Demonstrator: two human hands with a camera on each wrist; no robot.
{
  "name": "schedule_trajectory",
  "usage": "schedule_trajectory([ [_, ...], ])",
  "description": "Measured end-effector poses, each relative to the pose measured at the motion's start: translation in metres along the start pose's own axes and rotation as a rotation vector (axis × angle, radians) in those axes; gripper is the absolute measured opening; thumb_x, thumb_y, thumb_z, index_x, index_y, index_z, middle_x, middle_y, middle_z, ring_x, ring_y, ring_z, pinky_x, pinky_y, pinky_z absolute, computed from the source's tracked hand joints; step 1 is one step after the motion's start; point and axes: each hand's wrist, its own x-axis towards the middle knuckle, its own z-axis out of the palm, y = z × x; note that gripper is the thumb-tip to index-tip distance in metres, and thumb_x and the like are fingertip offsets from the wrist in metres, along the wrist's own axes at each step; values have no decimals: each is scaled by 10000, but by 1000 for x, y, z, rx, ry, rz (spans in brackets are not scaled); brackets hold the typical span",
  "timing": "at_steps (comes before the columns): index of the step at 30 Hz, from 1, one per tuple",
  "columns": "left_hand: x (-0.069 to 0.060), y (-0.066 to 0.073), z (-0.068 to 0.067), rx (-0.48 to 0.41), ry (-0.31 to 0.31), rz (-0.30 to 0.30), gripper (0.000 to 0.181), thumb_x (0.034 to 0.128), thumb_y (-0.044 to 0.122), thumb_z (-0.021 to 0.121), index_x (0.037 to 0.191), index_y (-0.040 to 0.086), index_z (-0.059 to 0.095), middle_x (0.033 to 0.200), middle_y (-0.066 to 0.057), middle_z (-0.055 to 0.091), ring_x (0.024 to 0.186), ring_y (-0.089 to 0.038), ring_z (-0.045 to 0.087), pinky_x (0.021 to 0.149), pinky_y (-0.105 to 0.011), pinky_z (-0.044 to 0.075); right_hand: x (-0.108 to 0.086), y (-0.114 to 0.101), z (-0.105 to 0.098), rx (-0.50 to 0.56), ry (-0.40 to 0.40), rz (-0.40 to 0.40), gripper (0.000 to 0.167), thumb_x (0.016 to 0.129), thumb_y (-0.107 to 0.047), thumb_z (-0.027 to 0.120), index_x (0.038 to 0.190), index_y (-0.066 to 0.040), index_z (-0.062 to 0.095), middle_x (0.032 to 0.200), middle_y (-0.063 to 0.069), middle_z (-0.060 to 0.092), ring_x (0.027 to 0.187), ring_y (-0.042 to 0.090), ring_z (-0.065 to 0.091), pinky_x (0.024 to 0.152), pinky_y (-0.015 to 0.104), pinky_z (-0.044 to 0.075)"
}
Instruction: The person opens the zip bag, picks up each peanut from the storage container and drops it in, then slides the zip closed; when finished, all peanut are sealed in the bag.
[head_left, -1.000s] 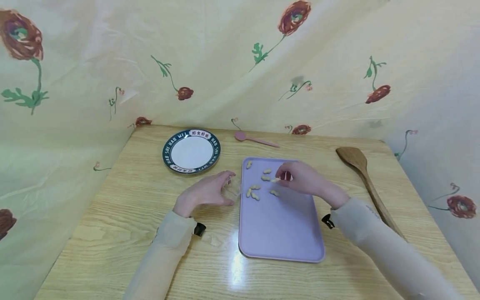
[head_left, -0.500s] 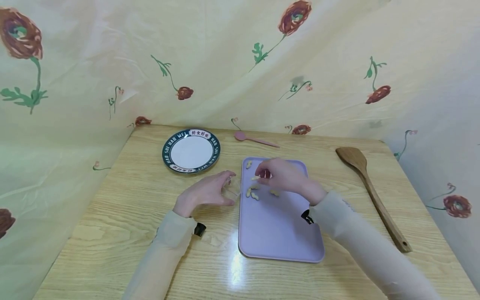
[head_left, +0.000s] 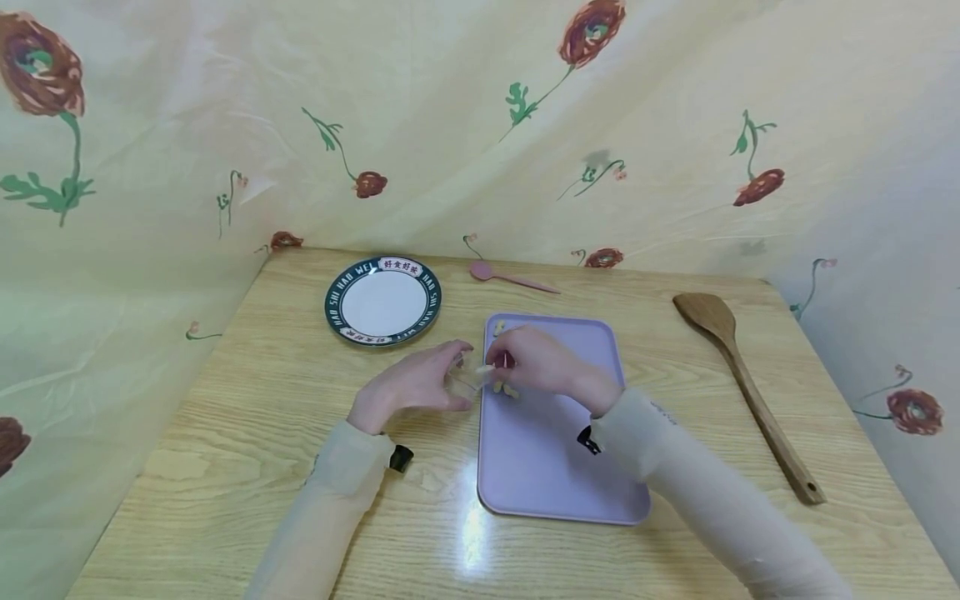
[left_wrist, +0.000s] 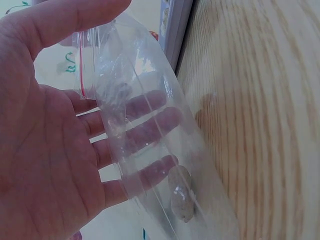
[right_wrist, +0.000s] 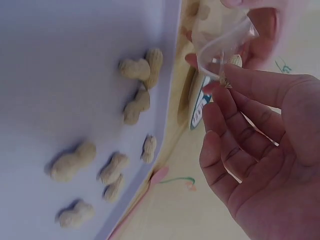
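Observation:
My left hand (head_left: 408, 386) holds a clear zip bag (left_wrist: 145, 62) beside the tray's left edge, thumb and fingers spread about its mouth. Low inside the bag lies a peanut (left_wrist: 181, 197), seen through the plastic in the left wrist view. Between thumb and fingertips my right hand (head_left: 542, 360) pinches another peanut (right_wrist: 234, 61), right at the bag's mouth. In the head view the right hand largely hides that peanut. Several unshelled peanuts (right_wrist: 74, 161) lie on the purple tray (head_left: 562, 458), partly under the right hand.
A white plate with a dark lettered rim (head_left: 382, 304) stands behind the left hand. A pink spoon (head_left: 517, 282) lies beyond the tray. To the right is a wooden spatula (head_left: 738, 367). A flowered cloth (head_left: 450, 125) hangs behind the table.
My right hand has carried the pinched peanut leftward across the tray to the bag's mouth. The left hand has stayed in place, holding the bag.

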Motion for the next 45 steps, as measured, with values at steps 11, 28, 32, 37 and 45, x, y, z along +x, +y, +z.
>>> schedule_trajectory([
  [11, 1, 2, 0, -13, -3, 3, 827, 814, 378, 803, 1489, 128, 396, 1335, -66, 586, 1221, -216, 557, 1024, -367, 448, 7, -10, 11, 0, -33, 34, 141, 870, -67, 758, 1010, -46, 762, 848, -21, 702, 721, 69, 599, 654, 229, 526],
  [28, 0, 0, 0, -15, -5, -5, 853, 809, 407, 798, 1502, 131, 383, 1360, -68, 577, 1244, -228, 546, 1036, -389, 446, -2, -3, 0, 72, -11, 34, 166, 907, -83, 716, 1058, -21, 745, 865, -20, 686, 737, 93, 598, 655, 268, 525],
  [32, 1, 0, -1, -4, -6, -9, 872, 809, 425, 793, 1514, 131, 373, 1406, -73, 553, 1281, -237, 525, 1061, -396, 428, -8, 12, -10, 90, 13, 44, 193, 911, -87, 708, 1085, -4, 729, 900, -8, 690, 768, 114, 608, 672, 285, 526],
  [37, 1, 1, -2, 2, -11, -15, 877, 811, 421, 800, 1519, 133, 370, 1431, -74, 536, 1301, -236, 509, 1082, -383, 408, -18, 34, -22, 141, 68, 51, 176, 905, -52, 700, 1060, 29, 720, 891, 31, 691, 761, 148, 596, 653, 300, 515],
  [45, -1, 1, -3, -16, -13, -31, 881, 809, 406, 803, 1520, 123, 365, 1428, -80, 535, 1307, -243, 503, 1085, -398, 406, -35, 67, -31, 114, 122, 101, 144, 887, -39, 727, 1004, 44, 721, 843, 43, 681, 750, 173, 584, 640, 297, 482],
])
